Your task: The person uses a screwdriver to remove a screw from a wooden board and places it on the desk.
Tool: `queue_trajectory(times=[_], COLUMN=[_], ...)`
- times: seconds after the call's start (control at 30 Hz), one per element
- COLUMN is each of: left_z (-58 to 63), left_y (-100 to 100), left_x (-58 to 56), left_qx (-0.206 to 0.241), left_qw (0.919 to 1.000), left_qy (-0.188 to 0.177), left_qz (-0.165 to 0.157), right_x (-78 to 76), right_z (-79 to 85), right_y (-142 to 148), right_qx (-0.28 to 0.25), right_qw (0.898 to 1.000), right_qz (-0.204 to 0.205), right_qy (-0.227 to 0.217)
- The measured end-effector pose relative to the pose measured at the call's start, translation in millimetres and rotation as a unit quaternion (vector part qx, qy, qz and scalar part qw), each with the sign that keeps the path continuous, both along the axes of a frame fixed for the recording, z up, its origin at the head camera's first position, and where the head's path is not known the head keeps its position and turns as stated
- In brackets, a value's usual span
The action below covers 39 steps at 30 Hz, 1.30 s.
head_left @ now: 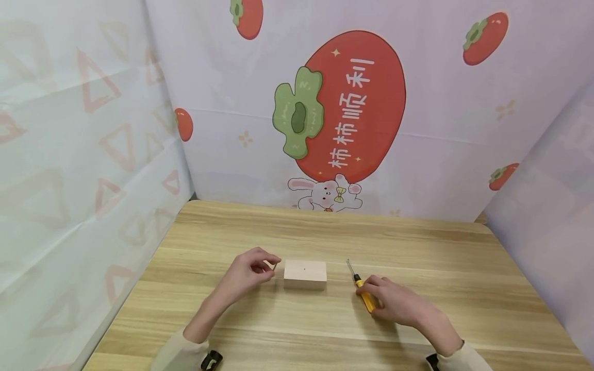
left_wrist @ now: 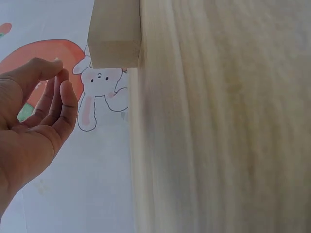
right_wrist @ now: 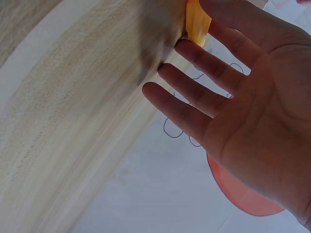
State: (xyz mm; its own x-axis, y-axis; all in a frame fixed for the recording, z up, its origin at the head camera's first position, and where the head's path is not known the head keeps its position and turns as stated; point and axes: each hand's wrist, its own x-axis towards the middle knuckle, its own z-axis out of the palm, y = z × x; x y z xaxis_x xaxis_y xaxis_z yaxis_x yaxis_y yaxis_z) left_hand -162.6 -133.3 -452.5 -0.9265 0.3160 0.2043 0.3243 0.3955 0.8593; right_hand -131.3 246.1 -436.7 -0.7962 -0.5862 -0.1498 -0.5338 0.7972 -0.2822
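Note:
Between the thumb and fingertips of my left hand [head_left: 252, 268] is a small, thin, brass-coloured screw [head_left: 275, 267], mostly covered by the fingers. That hand hovers just left of a pale wooden block [head_left: 304, 283], which lies flat with a small dark hole in its top. In the left wrist view the block [left_wrist: 114, 36] appears beyond the fingertips. To the right, my right hand [head_left: 394, 299] holds the yellow handle of a screwdriver [head_left: 366, 299] between thumb and index finger. The shaft points away toward the back. The right wrist view shows the other fingers extended beside the handle [right_wrist: 197, 26].
Everything is over a wood-grain table [head_left: 297, 335]. A white printed curtain [head_left: 223, 165] with persimmon and rabbit pictures rises behind its back edge, and another sheet [head_left: 60, 170] hangs along the left side.

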Motion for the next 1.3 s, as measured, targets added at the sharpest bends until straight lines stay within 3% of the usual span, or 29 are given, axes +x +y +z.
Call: queue_trajectory(times=[0.17, 0.47, 0.8, 1.0, 1.3], left_z=[-3.5, -7.0, -10.7, -11.7, -8.7], left_y=[-3, -5, -1, 3, 11], left_x=[3.3, 7.8, 6.1, 8.0, 6.8], left_qx=[0.003, -0.023, -0.034, -0.063, -0.169], left_qw=[0.9989, 0.9955, 0.9866, 0.9840, 0.9794], left_qy=[-0.046, -0.089, -0.156, -0.162, -0.107], left_qz=[0.010, 0.024, -0.034, -0.041, -0.029], right_x=[0.5, -0.1, 0.8, 0.6, -1.0], right_z=[-0.1, -2.1, -4.2, -4.4, -5.0], right_y=[0, 0, 0, 0, -1], right_qx=[-0.003, -0.006, 0.001, -0.002, -0.011], right_qw=[1.000, 1.000, 1.000, 1.000, 1.000], right_qz=[-0.001, 0.005, 0.003, -0.010, -0.014], right_qy=[-0.003, -0.006, 0.010, 0.002, 0.001])
